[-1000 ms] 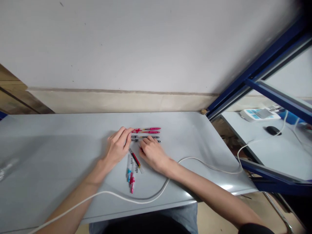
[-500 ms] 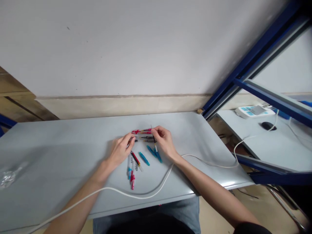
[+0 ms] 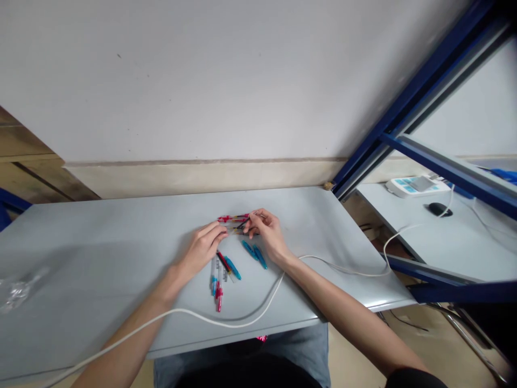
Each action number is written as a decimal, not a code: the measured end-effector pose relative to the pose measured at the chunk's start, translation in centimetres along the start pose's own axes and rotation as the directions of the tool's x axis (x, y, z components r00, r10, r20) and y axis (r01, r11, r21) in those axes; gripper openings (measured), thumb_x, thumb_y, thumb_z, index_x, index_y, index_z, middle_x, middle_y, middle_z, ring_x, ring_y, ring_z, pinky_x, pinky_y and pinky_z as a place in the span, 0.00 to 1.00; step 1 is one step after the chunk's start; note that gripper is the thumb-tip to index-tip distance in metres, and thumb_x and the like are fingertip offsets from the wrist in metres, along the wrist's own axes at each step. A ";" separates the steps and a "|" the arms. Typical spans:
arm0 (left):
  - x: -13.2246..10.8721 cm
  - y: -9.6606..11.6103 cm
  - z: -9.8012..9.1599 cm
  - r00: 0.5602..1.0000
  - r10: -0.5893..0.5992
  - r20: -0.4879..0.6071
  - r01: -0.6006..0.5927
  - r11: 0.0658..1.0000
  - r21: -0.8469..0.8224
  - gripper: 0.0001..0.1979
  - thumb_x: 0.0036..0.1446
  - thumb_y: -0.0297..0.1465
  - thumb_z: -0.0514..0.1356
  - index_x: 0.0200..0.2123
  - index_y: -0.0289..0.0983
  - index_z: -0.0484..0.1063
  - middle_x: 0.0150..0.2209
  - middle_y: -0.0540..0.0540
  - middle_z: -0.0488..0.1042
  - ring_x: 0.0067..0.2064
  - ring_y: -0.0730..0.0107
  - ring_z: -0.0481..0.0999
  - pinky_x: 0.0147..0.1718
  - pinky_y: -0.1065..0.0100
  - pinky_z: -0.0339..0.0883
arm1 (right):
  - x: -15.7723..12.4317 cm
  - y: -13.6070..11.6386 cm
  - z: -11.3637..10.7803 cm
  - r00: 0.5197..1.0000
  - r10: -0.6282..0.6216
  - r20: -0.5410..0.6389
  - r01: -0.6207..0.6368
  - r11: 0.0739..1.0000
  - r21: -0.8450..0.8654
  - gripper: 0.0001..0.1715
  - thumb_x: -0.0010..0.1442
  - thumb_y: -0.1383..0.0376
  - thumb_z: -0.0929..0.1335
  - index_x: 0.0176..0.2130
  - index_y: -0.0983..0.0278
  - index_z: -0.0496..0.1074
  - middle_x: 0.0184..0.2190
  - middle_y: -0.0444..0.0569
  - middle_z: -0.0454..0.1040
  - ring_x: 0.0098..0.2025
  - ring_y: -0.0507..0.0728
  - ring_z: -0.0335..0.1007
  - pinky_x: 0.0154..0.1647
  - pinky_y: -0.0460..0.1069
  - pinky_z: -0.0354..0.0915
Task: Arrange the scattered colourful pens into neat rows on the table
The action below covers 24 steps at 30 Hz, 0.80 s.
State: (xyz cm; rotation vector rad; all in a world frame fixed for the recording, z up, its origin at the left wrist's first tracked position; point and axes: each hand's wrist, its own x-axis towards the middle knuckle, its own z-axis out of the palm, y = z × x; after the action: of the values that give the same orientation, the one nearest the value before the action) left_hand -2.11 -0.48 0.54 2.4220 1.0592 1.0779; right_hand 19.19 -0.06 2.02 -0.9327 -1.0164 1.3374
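Both my hands are at the middle of a pale grey table [image 3: 121,231], over a short row of red and dark pens [image 3: 233,218]. My right hand [image 3: 267,231] pinches a thin dark pen [image 3: 243,224] in its fingertips. My left hand [image 3: 204,243] has its fingertips at the row's left end, and its grip is hidden. Below the hands lie three blue pen pieces [image 3: 250,250]. Further left is a bundle of clear pens with blue and red parts [image 3: 216,280], and a red-and-black pen [image 3: 223,261] lies across it.
A white cable [image 3: 226,321] curves across the table's front, under my right forearm. A clear plastic bag [image 3: 18,291] lies at the far left. Beyond a blue metal frame [image 3: 404,118], a second table holds a white device [image 3: 416,186] and a black mouse [image 3: 438,209].
The blue pieces have come into view below the hands, and one has shifted left against the clear pens. My right hand has risen from the table to the pen row.
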 end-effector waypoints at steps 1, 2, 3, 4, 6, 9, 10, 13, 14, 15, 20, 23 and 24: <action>0.0 0.0 -0.1 1.000 0.012 -0.001 -0.012 1.000 0.004 0.09 0.71 0.30 0.54 0.42 0.38 0.74 0.38 0.45 0.76 0.39 0.67 0.76 0.40 0.67 0.68 | -0.1 -0.1 0.1 1.000 -0.002 0.004 0.002 1.000 0.002 0.18 0.59 0.52 0.73 0.35 0.63 0.69 0.24 0.44 0.76 0.25 0.53 0.73 0.22 0.45 0.66; 0.1 0.0 -0.1 1.000 0.027 -0.003 -0.026 1.000 0.014 0.08 0.70 0.30 0.54 0.43 0.38 0.74 0.38 0.45 0.76 0.40 0.67 0.76 0.41 0.66 0.68 | -0.2 -0.1 0.2 1.000 -0.007 0.002 0.007 1.000 0.005 0.18 0.59 0.52 0.73 0.36 0.63 0.69 0.24 0.44 0.76 0.25 0.53 0.74 0.22 0.45 0.66; 0.1 0.0 -0.2 0.999 0.042 -0.010 -0.042 0.999 0.028 0.08 0.70 0.30 0.55 0.43 0.37 0.74 0.38 0.45 0.76 0.40 0.67 0.76 0.41 0.66 0.68 | -0.2 -0.2 0.2 1.000 -0.016 -0.006 0.016 1.000 0.013 0.17 0.59 0.53 0.73 0.36 0.63 0.69 0.24 0.44 0.76 0.25 0.53 0.74 0.22 0.45 0.67; 0.2 0.1 -0.2 0.998 0.058 -0.021 -0.057 0.997 0.043 0.08 0.70 0.30 0.55 0.44 0.37 0.75 0.38 0.45 0.76 0.40 0.66 0.76 0.41 0.65 0.68 | -0.3 -0.2 0.2 0.999 -0.030 -0.024 0.031 0.999 0.024 0.17 0.59 0.53 0.73 0.36 0.63 0.70 0.24 0.44 0.76 0.25 0.53 0.74 0.22 0.45 0.67; 0.3 0.1 -0.3 0.995 0.090 -0.045 -0.087 0.994 0.073 0.08 0.70 0.30 0.56 0.45 0.37 0.75 0.37 0.45 0.77 0.39 0.66 0.75 0.40 0.65 0.68 | -0.3 -0.4 0.2 0.995 -0.060 -0.074 0.064 0.997 0.044 0.16 0.59 0.53 0.73 0.36 0.63 0.70 0.24 0.44 0.76 0.25 0.53 0.74 0.22 0.45 0.67; 0.4 0.3 -0.5 0.988 0.140 -0.059 -0.132 0.984 0.122 0.08 0.69 0.30 0.57 0.46 0.36 0.76 0.35 0.45 0.77 0.37 0.65 0.74 0.38 0.65 0.66 | -0.4 -0.6 0.2 0.993 -0.088 -0.075 0.091 0.995 0.031 0.16 0.60 0.54 0.73 0.36 0.63 0.70 0.24 0.44 0.76 0.26 0.54 0.75 0.22 0.45 0.68; 0.5 0.4 -0.6 0.987 0.151 -0.050 -0.142 0.980 0.141 0.09 0.69 0.30 0.57 0.46 0.36 0.75 0.35 0.45 0.77 0.37 0.65 0.74 0.37 0.64 0.65 | -0.5 -0.7 0.2 0.994 -0.094 -0.053 0.095 0.995 0.019 0.16 0.60 0.54 0.73 0.37 0.63 0.70 0.25 0.45 0.77 0.27 0.54 0.75 0.23 0.45 0.69; 0.6 0.6 -0.9 0.990 0.144 -0.015 -0.139 0.974 0.176 0.09 0.70 0.30 0.56 0.47 0.36 0.75 0.35 0.45 0.78 0.38 0.65 0.72 0.38 0.63 0.64 | -0.7 -1.0 0.2 0.995 -0.104 0.001 0.104 0.995 -0.006 0.16 0.61 0.53 0.73 0.38 0.63 0.70 0.26 0.46 0.78 0.28 0.56 0.77 0.24 0.46 0.71; 0.6 0.7 -1.0 0.991 0.137 -0.008 -0.133 0.975 0.179 0.09 0.70 0.30 0.56 0.47 0.36 0.75 0.35 0.45 0.78 0.38 0.65 0.72 0.38 0.63 0.64 | -0.7 -1.1 0.3 0.994 -0.106 0.008 0.106 0.994 -0.012 0.16 0.62 0.53 0.72 0.38 0.63 0.70 0.27 0.46 0.78 0.29 0.56 0.77 0.24 0.47 0.71; 0.6 0.7 -1.1 0.991 0.131 -0.003 -0.129 0.976 0.177 0.09 0.70 0.31 0.56 0.47 0.36 0.75 0.36 0.45 0.78 0.38 0.65 0.72 0.38 0.63 0.64 | -0.8 -1.1 0.3 0.994 -0.108 0.014 0.108 0.994 -0.020 0.16 0.62 0.53 0.72 0.38 0.63 0.70 0.27 0.46 0.78 0.29 0.56 0.78 0.24 0.47 0.71; 0.5 0.8 -1.0 0.992 0.129 -0.018 -0.126 0.985 0.120 0.10 0.70 0.29 0.56 0.50 0.37 0.74 0.37 0.45 0.79 0.38 0.65 0.74 0.39 0.62 0.66 | -1.1 -1.0 0.5 0.992 -0.100 0.078 0.107 0.989 -0.098 0.17 0.61 0.52 0.73 0.38 0.63 0.72 0.29 0.48 0.80 0.33 0.58 0.79 0.28 0.48 0.73; 0.2 0.9 -0.7 0.991 0.106 -0.086 -0.100 0.993 0.070 0.10 0.69 0.29 0.56 0.50 0.38 0.74 0.40 0.44 0.80 0.41 0.65 0.76 0.42 0.62 0.68 | -1.5 -0.6 0.5 0.972 -0.045 0.233 0.091 0.977 -0.191 0.16 0.62 0.53 0.73 0.36 0.63 0.73 0.29 0.49 0.80 0.32 0.56 0.78 0.28 0.47 0.70; 0.2 1.1 -0.7 0.990 0.096 -0.107 -0.090 0.994 0.063 0.09 0.69 0.28 0.57 0.49 0.38 0.74 0.40 0.44 0.80 0.42 0.65 0.77 0.43 0.62 0.69 | -1.6 -0.5 0.5 0.962 -0.028 0.273 0.092 0.971 -0.222 0.15 0.62 0.53 0.73 0.36 0.63 0.74 0.29 0.49 0.80 0.30 0.56 0.77 0.27 0.47 0.68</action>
State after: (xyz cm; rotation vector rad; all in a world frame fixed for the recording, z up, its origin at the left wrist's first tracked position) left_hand -1.97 -1.11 1.62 2.5055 1.0334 1.2404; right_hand 18.85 -1.74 2.55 -0.8996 -1.4249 1.3361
